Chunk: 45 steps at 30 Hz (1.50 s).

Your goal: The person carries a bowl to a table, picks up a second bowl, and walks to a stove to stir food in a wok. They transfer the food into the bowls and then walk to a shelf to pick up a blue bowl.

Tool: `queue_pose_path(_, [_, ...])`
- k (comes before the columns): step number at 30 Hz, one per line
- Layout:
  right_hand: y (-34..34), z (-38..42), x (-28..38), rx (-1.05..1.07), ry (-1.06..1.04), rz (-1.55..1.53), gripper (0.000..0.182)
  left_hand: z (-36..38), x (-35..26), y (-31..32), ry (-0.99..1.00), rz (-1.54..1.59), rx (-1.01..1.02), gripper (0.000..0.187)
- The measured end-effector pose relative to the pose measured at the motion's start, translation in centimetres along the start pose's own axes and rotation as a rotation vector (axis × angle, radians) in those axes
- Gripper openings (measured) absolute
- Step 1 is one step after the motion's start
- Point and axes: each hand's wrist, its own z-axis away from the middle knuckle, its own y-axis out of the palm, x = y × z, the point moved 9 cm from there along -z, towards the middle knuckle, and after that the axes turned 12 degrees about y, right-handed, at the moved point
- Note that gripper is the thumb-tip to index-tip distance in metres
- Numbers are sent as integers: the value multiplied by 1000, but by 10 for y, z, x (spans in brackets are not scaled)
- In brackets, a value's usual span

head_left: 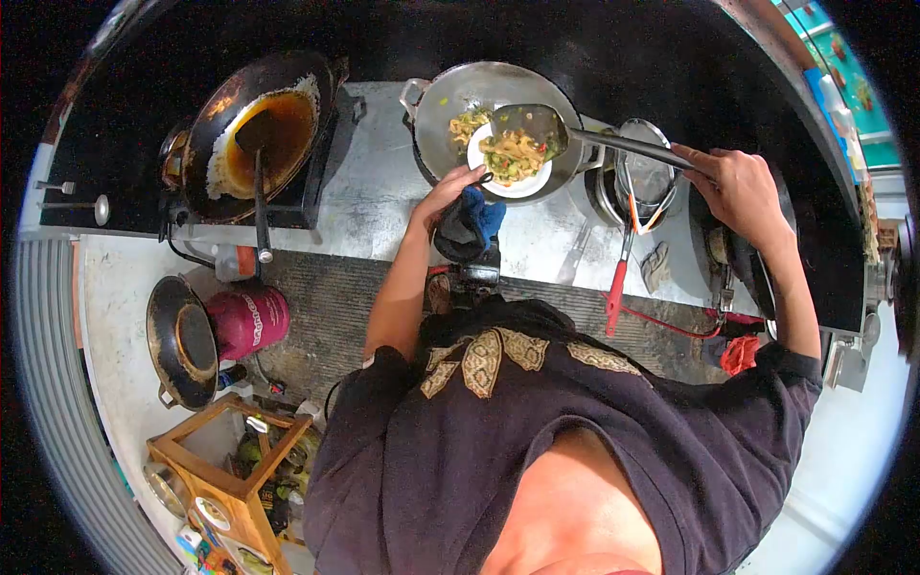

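Over a grey metal wok [446, 91], my left hand [448, 195] grips the near left rim of a white bowl [531, 182]. Noodle-like food with green pieces [513, 155] fills the bowl. My right hand [733, 184] is closed round the dark handle of a spatula [537, 123], whose broad blade lies over the far side of the bowl with some food on it. More food [468, 125] remains in the wok, left of the bowl. A black and blue cloth [467, 227] is just below my left hand.
At the left stands a blackened wok [206, 144] with brown oil [289, 120] and a ladle [261, 206]. Right of the grey wok are a strainer [647, 168] and a red-handled tool [615, 297]. Below are a pink gas cylinder [251, 323] and a wooden-framed case [230, 479].
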Motion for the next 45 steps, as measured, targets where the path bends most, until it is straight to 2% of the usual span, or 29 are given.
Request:
queue_pose_path(5, [-4, 7, -3, -102, 29, -28, 33, 4, 4, 11, -55, 236, 14, 34])
queue_pose_path(8, [7, 6, -17, -24, 95, -78, 32, 11, -6, 19, -90, 303, 24, 34])
queue_pose_path(10, [11, 7, -25, -50, 103, -117, 30, 8, 0, 18, -72, 339, 44, 34])
queue_pose_path(13, [21, 8, -35, -71, 102, -191, 28, 4, 20, -2, -88, 247, -52, 34])
queue_pose_path(16, [32, 7, -42, -22, 115, -230, 29, 9, 10, -3, -28, 293, -141, 30])
queue_pose_path(19, [36, 6, -43, 0, 125, -257, 30, 4, 28, -14, -22, 337, -139, 30])
queue_pose_path(23, [34, 6, -38, -58, 91, -308, 30, 9, 7, -5, -51, 371, -99, 32])
queue_pose_path(25, [35, 2, -38, -20, 144, -268, 30, 17, -9, 4, -89, 430, -117, 36])
queue_pose_path(29, [40, -4, -42, -95, 128, -271, 30, 7, -1, -10, -63, 305, -118, 34])
queue_pose_path(32, [50, -11, -53, 9, 210, -392, 29, 7, 8, -21, -65, 290, -195, 32])
queue_pose_path(34, [76, -21, -69, 15, 155, -588, 29, 14, 10, -28, -79, 320, -303, 32])
queue_pose_path(35, [86, -28, -76, 17, 127, -686, 29, 16, 19, -36, -77, 309, -293, 32])
queue_pose_path(36, [98, -36, -81, 130, 198, -702, 29, 20, 35, -51, -74, 301, -283, 32])
queue_pose_path(37, [106, -44, -82, 190, 212, -699, 29, 24, 42, -64, -70, 293, -273, 32])
queue_pose_path(38, [116, -53, -84, 249, 226, -695, 28, 36, 19, -60, -30, 238, -243, 33])
queue_pose_path(39, [129, -64, -87, 307, 240, -691, 28, 44, 32, -69, -54, 346, -296, 33])
queue_pose_path(40, [152, -78, -97, 315, 286, -577, 27, 54, 37, -81, -6, 306, -326, 33])
queue_pose_path(41, [166, -95, -96, 281, 244, -444, 26, 70, 21, -79, 38, 266, -358, 32])
queue_pose_path(43, [184, -127, -94, 205, 155, -180, 25, 99, 41, -111, -41, -61, -456, 36])
queue_pose_path(44, [191, -143, -92, 235, 151, -120, 24, 113, 47, -122, -81, -226, -504, 37])
queue_pose_path(45, [198, -158, -85, 266, 144, -61, 23, 122, 28, -108, -59, -181, -519, 39])
